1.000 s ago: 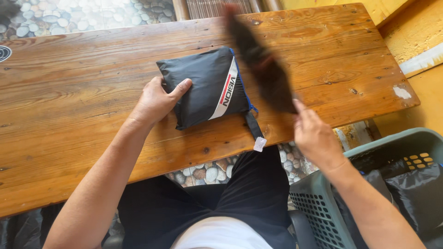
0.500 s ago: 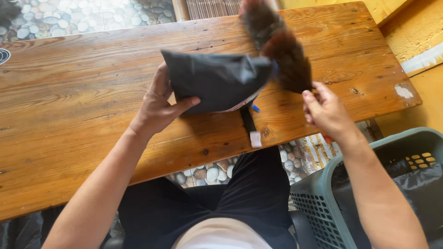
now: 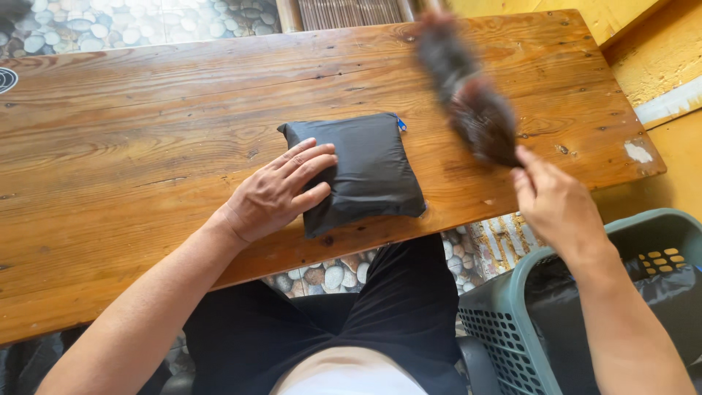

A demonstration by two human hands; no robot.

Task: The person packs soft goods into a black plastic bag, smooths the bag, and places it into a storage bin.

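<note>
Change: half a second ago the black pouch (image 3: 362, 172) was lifted off the worktop (image 3: 131, 146) in the left hand (image 3: 274, 194), with a pale stripe and a strap showing; it now lies flat with its plain side up, and the blurred dark cloth (image 3: 468, 102) has swung further out over the far right of the worktop.
Black pouch: a padded, roughly square fabric bag, flat on the worktop near its front edge, a small blue tab (image 3: 400, 123) at its far right corner.
Left hand: palm down, fingers spread and laid across the left half of the pouch, pressing on it rather than gripping it.
Right hand (image 3: 552, 201): just right of the pouch, past the front edge of the worktop, fingers pinched on the lower end of the dark cloth.
Dark cloth: a long dark piece, blurred by motion, rising from the right hand up and to the left, above the worktop and to the right of the pouch, apart from it.
Worktop: worn wooden planks, with a white patch (image 3: 638, 151) near its right end, well right of the pouch.
Basket (image 3: 512, 344): grey-green plastic, perforated, on the floor below and right of the pouch, dark fabric (image 3: 658, 292) inside.
Floor (image 3: 88, 29): pebble-patterned, visible beyond the worktop's far edge and under its front edge.
</note>
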